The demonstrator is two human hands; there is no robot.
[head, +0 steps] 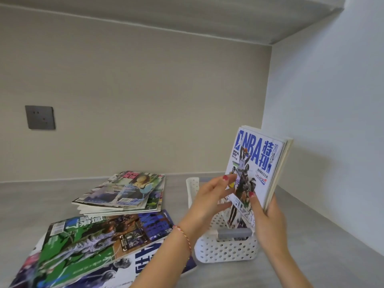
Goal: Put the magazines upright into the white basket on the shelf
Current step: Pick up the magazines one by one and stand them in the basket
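A white perforated basket (226,250) with a grey handle stands on the grey shelf. Several magazines stand upright in it, leaning right; the front one is a blue-and-white NBA magazine (256,161). My right hand (268,221) grips the lower right edge of this upright bunch, thumb on the cover. My left hand (209,196) touches the cover's left side with straight fingers. A stack of magazines (124,192) lies flat further back on the left. More magazines (93,244) lie spread at the front left.
The shelf's side wall (332,121) rises close on the right of the basket. A grey wall socket (40,117) sits on the back wall at left. Another shelf board (187,15) runs overhead.
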